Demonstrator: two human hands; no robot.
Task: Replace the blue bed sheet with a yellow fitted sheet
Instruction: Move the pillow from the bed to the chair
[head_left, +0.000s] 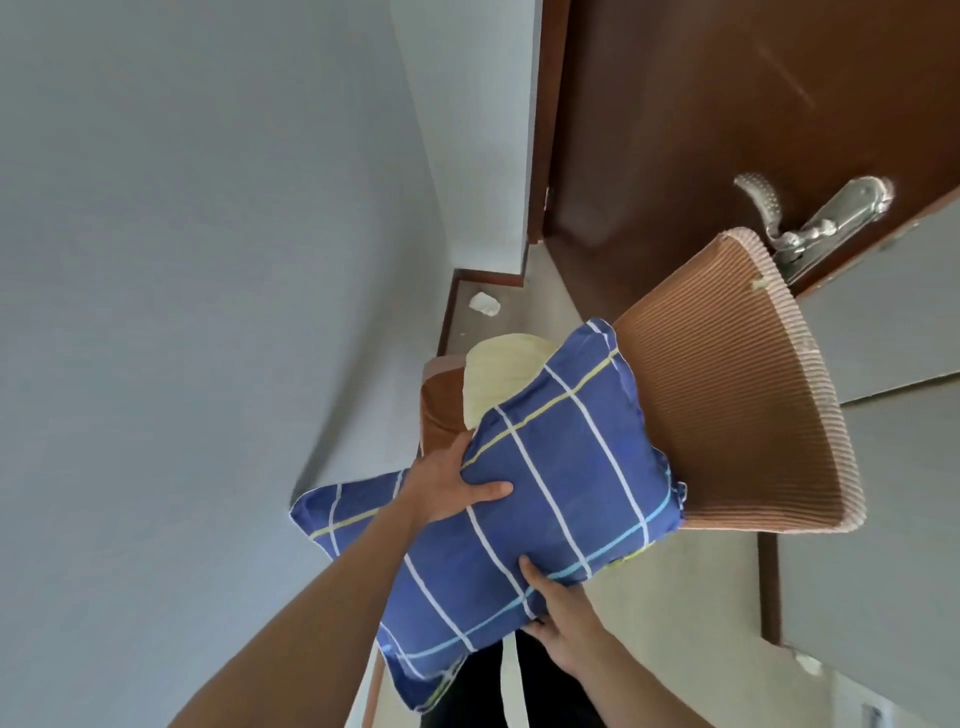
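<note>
your left hand (452, 480) grips blue plaid pillow (524, 499) top edge, fingers curled | right hand (558, 618) clamps its 5 o'clock edge | pillow against brown chair (727, 405) at 3 o'clock | yellow cloth (498, 374) at 12

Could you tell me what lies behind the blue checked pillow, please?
A cream cushion and a brown chair show behind the pillow; the chair's seat is covered.

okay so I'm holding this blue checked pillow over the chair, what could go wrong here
The pillow, held by the left hand and right hand, may slide off the chair, since a pale yellow cushion already sits there. The door handle is close behind and could snag it.
</note>
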